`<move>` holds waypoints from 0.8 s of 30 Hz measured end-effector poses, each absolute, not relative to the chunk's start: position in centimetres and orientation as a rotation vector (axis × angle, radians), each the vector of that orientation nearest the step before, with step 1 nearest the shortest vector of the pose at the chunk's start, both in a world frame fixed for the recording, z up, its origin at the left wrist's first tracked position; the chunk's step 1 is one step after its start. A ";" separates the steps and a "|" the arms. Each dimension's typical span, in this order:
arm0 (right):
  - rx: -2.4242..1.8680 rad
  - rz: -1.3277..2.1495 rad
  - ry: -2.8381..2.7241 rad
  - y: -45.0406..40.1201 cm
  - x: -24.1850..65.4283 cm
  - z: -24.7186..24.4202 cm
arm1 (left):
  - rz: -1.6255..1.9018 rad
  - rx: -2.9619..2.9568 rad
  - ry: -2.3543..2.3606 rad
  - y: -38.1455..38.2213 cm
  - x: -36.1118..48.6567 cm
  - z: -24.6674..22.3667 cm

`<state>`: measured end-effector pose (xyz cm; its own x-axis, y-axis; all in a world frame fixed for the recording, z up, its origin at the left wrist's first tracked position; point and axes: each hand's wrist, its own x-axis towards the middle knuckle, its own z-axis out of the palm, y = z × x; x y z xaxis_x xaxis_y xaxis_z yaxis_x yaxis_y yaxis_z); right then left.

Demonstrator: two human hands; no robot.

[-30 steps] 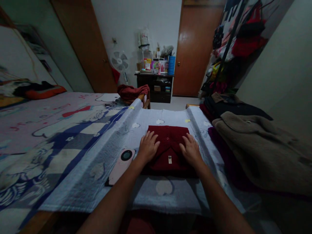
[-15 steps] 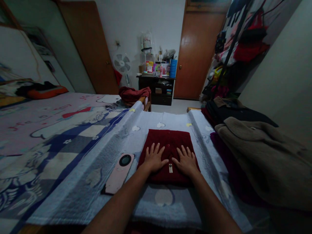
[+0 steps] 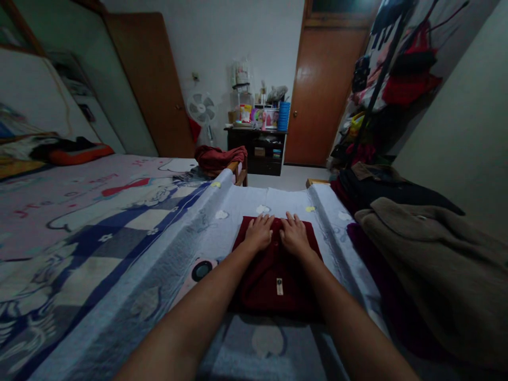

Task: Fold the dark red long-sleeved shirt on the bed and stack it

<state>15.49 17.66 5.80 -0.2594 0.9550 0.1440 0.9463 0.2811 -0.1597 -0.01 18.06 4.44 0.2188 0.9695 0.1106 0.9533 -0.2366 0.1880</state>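
A folded dark red buttoned top (image 3: 260,288) lies flat on the light blue patterned sheet (image 3: 222,338), its neckline and small pale label (image 3: 280,286) towards me. My left hand (image 3: 260,232) rests on the far part of the top, fingers stretched forward to its far edge. Beside it, my right hand (image 3: 294,234) lies palm down on the same cloth, its fingers also reaching that edge. Both hands are open and grip nothing that I can see. Left of the top is a pink phone (image 3: 202,270) with a round black camera ring, partly covered by my left forearm.
At the right edge are a brown fleecy garment (image 3: 428,254), a purple cloth (image 3: 369,264) and dark folded clothes (image 3: 400,182). A reddish cloth (image 3: 220,159) hangs over the wooden frame at the far left corner. A patterned bed (image 3: 99,233) adjoins on the left.
Both hands have slid forward over the top, from its middle to its far edge, and come closer together. My left forearm now covers more of the phone. The view has shifted slightly.
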 end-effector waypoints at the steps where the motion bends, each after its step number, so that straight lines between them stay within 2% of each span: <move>1: -1.797 0.062 -2.319 17.8 15.3 4.8 | 0.267 2.380 1.885 18.2 0.1 3.6; 8: -1.912 0.103 -2.322 18.0 15.6 -0.2 | 0.196 2.328 1.994 18.0 0.3 -0.3; 24: -2.196 0.100 -2.117 18.1 14.7 0.0 | 0.262 2.265 2.052 18.2 0.4 -1.2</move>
<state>14.67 18.10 0.04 0.0378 0.9992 0.0149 0.9933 -0.0359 -0.1099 0.37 18.21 -1.18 0.0919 0.9928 0.0765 0.9801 -0.1037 0.1690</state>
